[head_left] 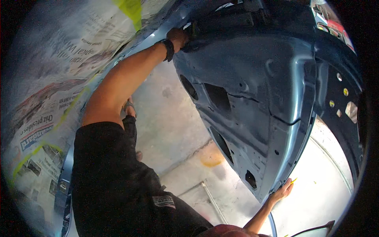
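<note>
A dark blue metallic car door (244, 102) with cut-out holes fills the middle and right, its bare inner side showing. My left arm stretches up from a black sleeve to the door's upper left edge. There my left hand (177, 37), with a black band at the wrist, is closed against the edge in shadow; its fingers are mostly hidden. At the door's lower end, my right hand (281, 192) has its fingers curled at the edge. A small yellow piece (293, 181) shows by its fingertips; what it is I cannot make out.
Newspaper sheets (59, 79) held by yellow-green tape (132, 14) cover a surface along the left. A dark blue frame (339, 91) with several holes stands at the right. A pale pipe (213, 201) lies on the stained floor (173, 106) below.
</note>
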### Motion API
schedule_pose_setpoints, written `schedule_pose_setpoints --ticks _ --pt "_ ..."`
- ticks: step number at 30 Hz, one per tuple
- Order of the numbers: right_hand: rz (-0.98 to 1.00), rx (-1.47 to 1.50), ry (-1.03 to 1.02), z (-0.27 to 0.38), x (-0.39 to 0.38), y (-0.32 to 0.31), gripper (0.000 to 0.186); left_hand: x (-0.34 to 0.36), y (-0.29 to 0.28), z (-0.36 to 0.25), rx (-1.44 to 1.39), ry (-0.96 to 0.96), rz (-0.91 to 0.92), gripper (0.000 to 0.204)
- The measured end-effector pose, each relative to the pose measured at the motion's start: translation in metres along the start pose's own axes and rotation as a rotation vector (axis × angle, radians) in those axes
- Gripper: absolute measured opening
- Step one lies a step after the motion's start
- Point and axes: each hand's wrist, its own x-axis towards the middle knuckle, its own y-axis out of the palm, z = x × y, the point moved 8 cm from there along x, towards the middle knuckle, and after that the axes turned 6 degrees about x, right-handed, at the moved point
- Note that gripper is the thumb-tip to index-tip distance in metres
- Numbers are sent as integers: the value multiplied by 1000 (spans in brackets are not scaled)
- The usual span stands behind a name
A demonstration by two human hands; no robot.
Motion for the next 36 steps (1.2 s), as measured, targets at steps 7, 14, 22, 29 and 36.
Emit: schedule_pose_setpoints --ticks 7,14,22,29,36 --pt "78 -45 84 -9 0 -2 37 -42 -10 16 -946 -134 -310 20" --pt "-5 9 -4 21 -7 8 41 -81 -53 0 -548 87 -623 30" --pt "40 -44 73 -7 2 -4 44 -77 -77 -13 -437 248 -684 23" --pt "108 -16 132 -22 6 -6 42 -65 -74 -17 -242 373 -679 17" --pt "71 1 96 -13 4 -2 41 -52 -72 -16 -234 364 -694 20"
